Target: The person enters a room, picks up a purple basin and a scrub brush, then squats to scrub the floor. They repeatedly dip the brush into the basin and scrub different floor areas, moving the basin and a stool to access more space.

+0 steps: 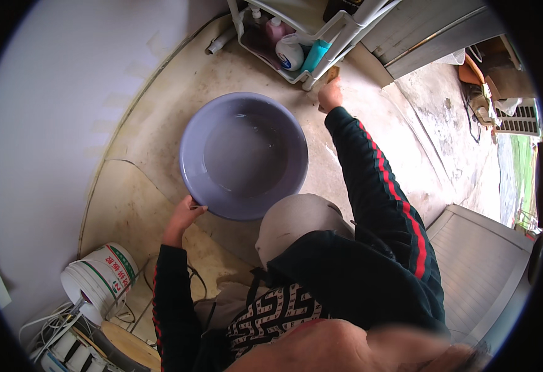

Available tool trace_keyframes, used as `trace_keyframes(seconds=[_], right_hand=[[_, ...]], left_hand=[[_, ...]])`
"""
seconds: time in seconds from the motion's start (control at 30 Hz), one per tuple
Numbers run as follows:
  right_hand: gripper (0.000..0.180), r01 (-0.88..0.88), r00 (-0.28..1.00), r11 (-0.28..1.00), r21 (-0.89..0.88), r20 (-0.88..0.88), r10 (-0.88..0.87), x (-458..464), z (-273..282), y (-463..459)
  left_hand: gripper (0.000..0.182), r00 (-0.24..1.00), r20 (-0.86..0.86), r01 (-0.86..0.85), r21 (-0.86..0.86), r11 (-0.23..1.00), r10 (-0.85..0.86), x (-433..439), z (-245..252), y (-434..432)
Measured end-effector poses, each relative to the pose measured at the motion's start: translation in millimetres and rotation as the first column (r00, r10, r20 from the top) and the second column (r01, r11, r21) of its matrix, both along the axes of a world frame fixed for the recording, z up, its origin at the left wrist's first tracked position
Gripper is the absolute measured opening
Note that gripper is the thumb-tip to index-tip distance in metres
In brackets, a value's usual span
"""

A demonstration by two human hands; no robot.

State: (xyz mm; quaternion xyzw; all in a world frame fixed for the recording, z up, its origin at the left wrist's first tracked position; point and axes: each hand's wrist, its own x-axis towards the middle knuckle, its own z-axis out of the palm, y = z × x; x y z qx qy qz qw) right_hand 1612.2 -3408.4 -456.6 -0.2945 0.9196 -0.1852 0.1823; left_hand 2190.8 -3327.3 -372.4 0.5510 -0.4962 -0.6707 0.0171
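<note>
A round purple-grey plastic basin (190, 153) stands on the floor before me, with water (248, 158) in its bottom. My left hand (183, 218) is at the near left of its rim, fingers and thumb closed on the edge. Out to the far right, my right hand (331, 96) grips a small yellow-brown block (333, 73); its exact kind is too small to tell. That hand is beside the foot of a white plastic rack (306, 83), apart from the basin.
On the rack's lowest shelf are a white bottle (290, 53), a pink bottle (276, 30) and a turquoise bottle (316, 56). A pipe end (215, 45) lies by the wall. Low left, a white bucket (99, 279) leans near tangled cables (53, 321). A ribbed panel (480, 260) is at right.
</note>
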Motion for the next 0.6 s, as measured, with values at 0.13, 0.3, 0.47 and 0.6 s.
trace_keyframes(seconds=[0.13,0.3,0.47,0.6], right_hand=[[0.070,0.205,0.932,0.971,-0.125,0.327,-0.155,-28,5,-14],[0.071,-0.153,0.986,0.982,-0.112,-0.076,0.145,-6,-4,22],[0.073,-0.234,0.969,0.963,0.131,0.118,0.219,13,-14,65],[0.073,-0.155,0.986,0.988,0.019,0.059,0.153,-18,-12,34]], left_hand=[[0.043,0.998,-0.006,-0.067,0.019,0.998,0.067,-5,12,1],[0.047,0.999,0.043,0.021,0.036,0.999,-0.022,-3,12,-7],[0.052,0.998,-0.047,0.031,0.069,0.997,-0.028,-3,9,-15],[0.052,0.999,-0.028,0.028,0.074,0.997,-0.026,-5,16,-16]])
